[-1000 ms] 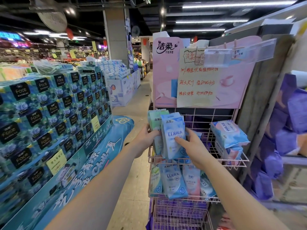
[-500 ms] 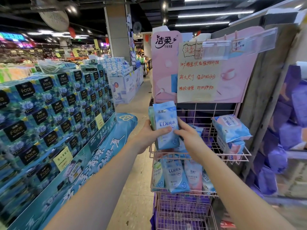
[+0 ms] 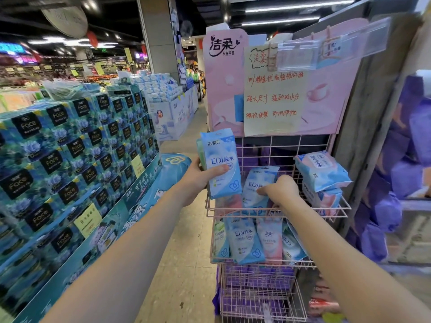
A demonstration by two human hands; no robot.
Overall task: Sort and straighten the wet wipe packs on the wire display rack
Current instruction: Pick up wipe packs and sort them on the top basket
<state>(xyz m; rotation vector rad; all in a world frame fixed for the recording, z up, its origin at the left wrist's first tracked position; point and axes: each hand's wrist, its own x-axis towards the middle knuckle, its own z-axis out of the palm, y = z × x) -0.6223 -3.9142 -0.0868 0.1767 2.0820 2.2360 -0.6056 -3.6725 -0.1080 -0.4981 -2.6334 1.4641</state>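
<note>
At wire rack [image 3: 233, 209], upper basket

Far left, stacked tissue boxes [image 3: 77, 145]. Gripped upright in left hand [image 3: 196, 180], thumb across front: blue EDI pack [image 3: 221, 157], green pack [image 3: 200, 155] behind, raised at basket's left corner. Inside basket, second EDI pack [image 3: 256, 183] under curled right hand [image 3: 279, 192]. Further right, bulkier wipe packs [image 3: 321, 171], stacked.

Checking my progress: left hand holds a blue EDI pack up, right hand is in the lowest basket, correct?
No. The head view shows the right hand in the top basket, gripping another pack; the left hand does hold a blue EDI pack up.
</note>
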